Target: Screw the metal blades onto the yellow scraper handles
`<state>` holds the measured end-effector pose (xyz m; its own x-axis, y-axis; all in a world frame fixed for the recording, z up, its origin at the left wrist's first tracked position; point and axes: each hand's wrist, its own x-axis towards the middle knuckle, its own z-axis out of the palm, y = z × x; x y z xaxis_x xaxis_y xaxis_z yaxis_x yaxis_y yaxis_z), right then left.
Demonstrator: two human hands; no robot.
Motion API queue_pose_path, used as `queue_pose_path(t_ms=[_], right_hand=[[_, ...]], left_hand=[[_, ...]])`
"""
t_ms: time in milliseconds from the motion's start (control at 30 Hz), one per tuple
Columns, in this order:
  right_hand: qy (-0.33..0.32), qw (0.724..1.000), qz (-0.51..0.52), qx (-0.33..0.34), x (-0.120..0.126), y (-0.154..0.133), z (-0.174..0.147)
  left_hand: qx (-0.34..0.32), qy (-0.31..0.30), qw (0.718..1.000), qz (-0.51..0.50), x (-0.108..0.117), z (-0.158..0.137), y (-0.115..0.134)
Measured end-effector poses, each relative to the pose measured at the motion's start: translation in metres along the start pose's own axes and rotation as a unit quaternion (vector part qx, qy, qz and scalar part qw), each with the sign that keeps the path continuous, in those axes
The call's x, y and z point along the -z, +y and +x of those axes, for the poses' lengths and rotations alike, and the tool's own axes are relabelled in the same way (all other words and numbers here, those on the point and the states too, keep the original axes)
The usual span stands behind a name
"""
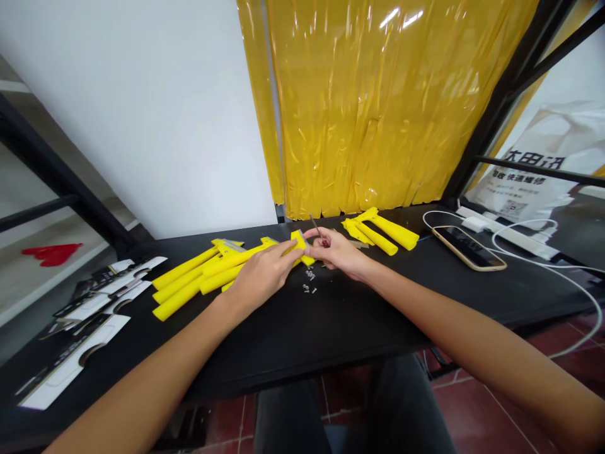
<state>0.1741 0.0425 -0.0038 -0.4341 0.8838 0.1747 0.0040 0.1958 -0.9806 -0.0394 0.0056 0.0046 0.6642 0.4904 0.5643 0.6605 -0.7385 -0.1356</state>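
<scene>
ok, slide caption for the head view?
Left hand on a yellow tool, right hand holding a thin rod, small screws nearby.

Taking clock directions from the hands, we count one yellow scraper [299, 240] in the left hand [265, 271] and one slim tool [314, 223] in the right hand [339, 250]. Toward nine o'clock we make out at least four scraper handles [182, 284]; near three, two more handles [378, 239], one phone [467, 247], one power strip [510, 234]. At six we see at least five screws [310, 275], overlapping; past eight, at least three cardboard sleeves [87, 309]; at two, one plastic bag [539, 139].
</scene>
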Motion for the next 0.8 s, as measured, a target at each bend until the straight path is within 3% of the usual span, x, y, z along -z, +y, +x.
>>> queue_pose_path(t_ms=[67, 167, 233, 333, 433, 533, 633, 700, 800], right_hand=[[0.02, 1.0, 0.016, -0.019, 0.006, -0.004, 0.0], [0.033, 0.995, -0.088, 0.042, 0.023, -0.008, 0.001], [-0.031, 0.971, -0.219, 0.096, 0.039, -0.009, 0.002], [-0.156, 0.918, -0.349, 0.107, 0.057, -0.006, 0.004], [-0.189, 0.892, -0.401, 0.089, 0.065, 0.0, 0.006], [-0.195, 0.891, -0.402, 0.079, 0.066, 0.007, 0.009], [-0.186, 0.901, -0.383, 0.078, 0.061, 0.007, 0.008], [-0.152, 0.924, -0.339, 0.087, 0.055, 0.0, 0.005], [-0.057, 0.963, -0.233, 0.124, 0.039, -0.014, -0.001]], left_hand=[[0.009, 0.007, 1.0, 0.002, 0.0, 0.0, -0.001], [0.022, 0.03, 0.999, 0.011, 0.0, -0.002, -0.005], [0.03, 0.047, 0.998, 0.007, 0.002, -0.002, -0.009], [0.046, 0.084, 0.995, -0.023, 0.005, -0.001, -0.013], [0.072, 0.128, 0.986, -0.076, 0.008, 0.002, -0.013], [0.145, 0.149, 0.966, -0.151, 0.01, 0.005, -0.01], [0.29, 0.132, 0.902, -0.291, 0.01, 0.009, -0.008], [0.371, 0.123, 0.825, -0.407, 0.01, 0.012, -0.007], [0.418, 0.13, 0.716, -0.543, 0.014, 0.017, -0.003]])
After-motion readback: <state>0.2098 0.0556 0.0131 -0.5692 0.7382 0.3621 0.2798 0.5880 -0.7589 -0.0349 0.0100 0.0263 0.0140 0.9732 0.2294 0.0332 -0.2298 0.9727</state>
